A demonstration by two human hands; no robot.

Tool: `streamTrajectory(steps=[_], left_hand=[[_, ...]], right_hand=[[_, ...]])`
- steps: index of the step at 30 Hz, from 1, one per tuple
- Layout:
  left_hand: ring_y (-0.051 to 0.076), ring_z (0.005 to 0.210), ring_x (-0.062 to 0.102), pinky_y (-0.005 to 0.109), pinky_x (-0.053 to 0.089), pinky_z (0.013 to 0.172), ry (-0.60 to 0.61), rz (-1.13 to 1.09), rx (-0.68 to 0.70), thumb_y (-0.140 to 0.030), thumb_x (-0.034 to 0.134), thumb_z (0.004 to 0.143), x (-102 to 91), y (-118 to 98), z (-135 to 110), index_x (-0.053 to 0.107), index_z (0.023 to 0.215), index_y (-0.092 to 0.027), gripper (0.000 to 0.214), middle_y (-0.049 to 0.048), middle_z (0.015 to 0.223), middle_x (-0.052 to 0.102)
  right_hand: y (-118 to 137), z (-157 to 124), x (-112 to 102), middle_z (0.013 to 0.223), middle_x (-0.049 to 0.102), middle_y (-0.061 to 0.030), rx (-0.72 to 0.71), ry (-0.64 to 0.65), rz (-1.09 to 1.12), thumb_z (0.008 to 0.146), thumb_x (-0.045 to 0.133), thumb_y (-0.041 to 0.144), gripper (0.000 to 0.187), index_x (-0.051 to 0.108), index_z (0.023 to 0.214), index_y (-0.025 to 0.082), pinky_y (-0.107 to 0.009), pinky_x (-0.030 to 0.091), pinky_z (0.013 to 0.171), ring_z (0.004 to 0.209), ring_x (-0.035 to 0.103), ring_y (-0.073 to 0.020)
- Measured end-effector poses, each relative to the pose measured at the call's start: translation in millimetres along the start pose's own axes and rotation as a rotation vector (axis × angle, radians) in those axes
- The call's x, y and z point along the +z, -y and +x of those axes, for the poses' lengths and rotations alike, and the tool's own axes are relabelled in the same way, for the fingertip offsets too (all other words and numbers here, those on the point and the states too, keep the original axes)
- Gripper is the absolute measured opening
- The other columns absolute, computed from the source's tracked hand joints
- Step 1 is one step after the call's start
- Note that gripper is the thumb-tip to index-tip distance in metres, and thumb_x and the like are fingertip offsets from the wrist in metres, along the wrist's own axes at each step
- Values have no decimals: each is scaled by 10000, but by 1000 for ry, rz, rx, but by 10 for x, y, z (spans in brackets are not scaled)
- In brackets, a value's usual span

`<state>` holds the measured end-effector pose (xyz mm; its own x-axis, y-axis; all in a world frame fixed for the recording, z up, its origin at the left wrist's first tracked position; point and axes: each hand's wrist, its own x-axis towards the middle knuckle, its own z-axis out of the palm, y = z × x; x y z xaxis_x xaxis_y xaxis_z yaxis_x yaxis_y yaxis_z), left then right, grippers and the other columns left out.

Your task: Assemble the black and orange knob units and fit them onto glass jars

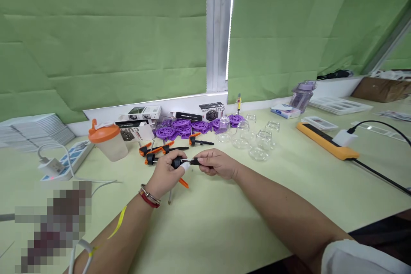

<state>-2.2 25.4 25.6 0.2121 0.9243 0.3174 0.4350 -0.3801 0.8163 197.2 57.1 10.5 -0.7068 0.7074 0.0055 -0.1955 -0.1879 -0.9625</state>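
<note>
My left hand [165, 173] is closed around a small black-and-orange bar clamp [180, 163], held just above the pale green table [224, 222]; a white wrap covers one fingertip. My right hand [215, 164] pinches the black bar end of the same clamp from the right. An orange trigger piece [183, 183] sticks out below my left hand. Several more black-and-orange clamps [160, 150] lie on the table just behind my hands.
Purple plastic wheels [186, 127] and several clear glass jars [253, 139] lie behind. An orange-lidded cup [107, 140] stands at left, beside a power strip [66, 160]. A yellow power strip [327, 141] with a plugged cable sits right. Boxes [141, 113] line the windowsill.
</note>
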Motion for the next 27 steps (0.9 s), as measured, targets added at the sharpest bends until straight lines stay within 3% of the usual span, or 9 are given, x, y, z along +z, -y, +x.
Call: streamTrajectory(steps=[3, 7, 16, 23, 27], left_hand=[[120, 669, 494, 236, 400, 587, 14, -24, 0, -215, 583, 719, 1, 8, 7, 593, 768, -167, 70, 9, 758, 559], [83, 492, 387, 212, 306, 458, 60, -88, -140, -262, 576, 725, 26, -33, -1, 574, 754, -168, 98, -37, 599, 477], [65, 420, 308, 192, 226, 415, -45, -133, -276, -303, 595, 711, 126, -67, -35, 540, 724, -177, 137, -61, 513, 434], [84, 470, 362, 205, 266, 445, -26, 13, -211, -262, 556, 735, 122, -46, -37, 539, 733, -178, 85, -45, 562, 468], [107, 553, 479, 212, 351, 502, 25, 9, -124, -263, 530, 786, 92, -45, -37, 485, 803, -199, 80, -44, 642, 495]], right_hand=[[-24, 7, -16, 485, 439, 63, 20, 14, -17, 739, 688, 411, 353, 608, 903, 109, -206, 99, 412, 402, 252, -37], [-31, 9, -29, 477, 434, 70, 36, 23, -48, 745, 676, 424, 337, 584, 866, 124, -202, 101, 401, 394, 241, -37], [-37, 5, -19, 481, 420, 79, 25, 10, -155, 787, 627, 438, 302, 533, 779, 152, -196, 120, 402, 398, 235, -38], [-67, 4, 51, 468, 400, 81, 48, 14, -147, 806, 587, 425, 282, 498, 739, 166, -199, 125, 404, 397, 232, -43], [-93, 0, 122, 492, 390, 81, 55, 30, -151, 848, 519, 397, 237, 521, 808, 163, -198, 143, 405, 400, 238, -47]])
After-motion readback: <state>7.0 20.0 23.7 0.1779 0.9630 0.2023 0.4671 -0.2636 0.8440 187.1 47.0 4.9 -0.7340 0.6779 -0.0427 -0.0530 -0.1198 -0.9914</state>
